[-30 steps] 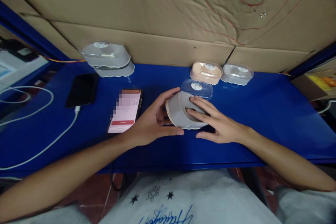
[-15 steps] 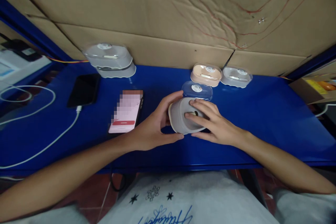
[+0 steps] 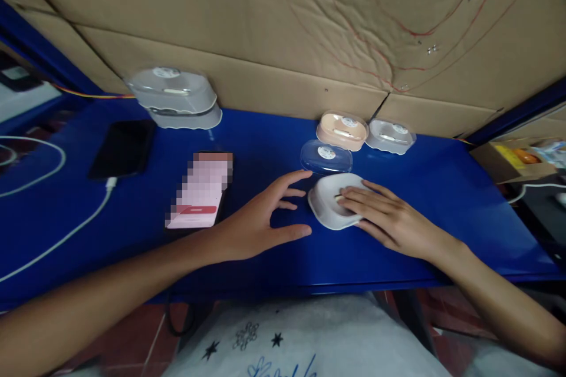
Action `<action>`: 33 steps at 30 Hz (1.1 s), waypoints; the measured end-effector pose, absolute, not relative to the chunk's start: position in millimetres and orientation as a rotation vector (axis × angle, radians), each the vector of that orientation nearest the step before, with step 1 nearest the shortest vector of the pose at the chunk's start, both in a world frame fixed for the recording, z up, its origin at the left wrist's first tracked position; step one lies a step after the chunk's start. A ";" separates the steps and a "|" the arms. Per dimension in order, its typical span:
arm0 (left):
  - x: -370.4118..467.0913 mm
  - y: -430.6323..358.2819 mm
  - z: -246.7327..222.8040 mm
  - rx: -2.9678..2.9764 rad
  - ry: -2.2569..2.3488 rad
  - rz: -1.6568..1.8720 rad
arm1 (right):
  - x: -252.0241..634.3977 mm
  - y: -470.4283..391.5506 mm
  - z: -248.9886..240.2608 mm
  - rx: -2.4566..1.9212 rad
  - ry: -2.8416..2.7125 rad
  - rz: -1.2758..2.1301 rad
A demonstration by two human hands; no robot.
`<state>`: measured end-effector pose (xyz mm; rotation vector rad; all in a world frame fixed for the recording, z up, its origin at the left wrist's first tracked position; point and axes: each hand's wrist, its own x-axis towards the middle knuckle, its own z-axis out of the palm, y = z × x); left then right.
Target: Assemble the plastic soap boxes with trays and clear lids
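A light grey oval dish (image 3: 325, 191) rests on the blue table, in front of a clear lid (image 3: 326, 157) with a round white label. My right hand (image 3: 389, 218) lies over the dish's right side, its fingers reaching into the middle and the thumb by the near edge. A small pale piece shows at the fingertips. To the left of the dish, my left hand (image 3: 278, 218) is held with fingers and thumb apart, touching nothing.
Behind the lid stand a peach dish (image 3: 340, 129) and a grey dish (image 3: 390, 136), both lidded. Stacked grey dishes (image 3: 177, 94) stand at the back left. A lit phone (image 3: 201, 191), a dark phone (image 3: 121, 147) with a cable, and a cardboard wall are in view.
My left hand has let go of the grey dish and is now apart from it. The dish sits lower and further right, with my right hand still on it. The view has shifted slightly.
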<state>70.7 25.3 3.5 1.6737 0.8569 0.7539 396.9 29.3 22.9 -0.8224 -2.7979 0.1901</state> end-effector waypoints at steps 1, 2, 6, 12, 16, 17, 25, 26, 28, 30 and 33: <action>70.3 25.0 3.4 1.709 0.877 0.762 | 415.0 24.2 22.6 -0.897 -2.784 0.182; 69.9 25.0 3.1 1.743 0.890 0.770 | 436.1 19.4 21.2 -0.981 -2.762 0.166; 68.7 27.3 0.8 1.855 0.890 0.802 | 530.7 9.2 8.7 -1.345 -2.588 -0.048; 68.3 31.4 1.0 1.975 0.922 0.780 | 556.9 15.7 0.7 -1.452 -2.543 -0.186; 69.1 28.1 -2.4 1.976 0.925 0.713 | 466.5 15.6 6.0 -1.164 -2.680 -0.093; 69.8 27.1 -4.2 1.954 0.918 0.703 | 441.0 16.7 7.4 -1.074 -2.702 -0.065; 67.7 40.6 2.5 1.308 0.948 0.903 | 326.9 54.8 8.6 -0.600 -2.393 0.312; 66.9 42.2 6.2 1.259 0.990 0.907 | 322.3 57.5 6.9 -0.571 -2.342 0.356; 66.9 42.5 12.5 1.169 1.030 0.902 | 316.1 59.6 2.5 -0.547 -2.263 0.389; 68.9 40.1 16.2 1.079 1.011 0.901 | 314.4 60.5 -1.5 -0.547 -2.239 0.407; 71.3 36.7 18.4 1.002 0.996 0.919 | 322.2 69.6 -5.0 -0.649 -2.269 0.433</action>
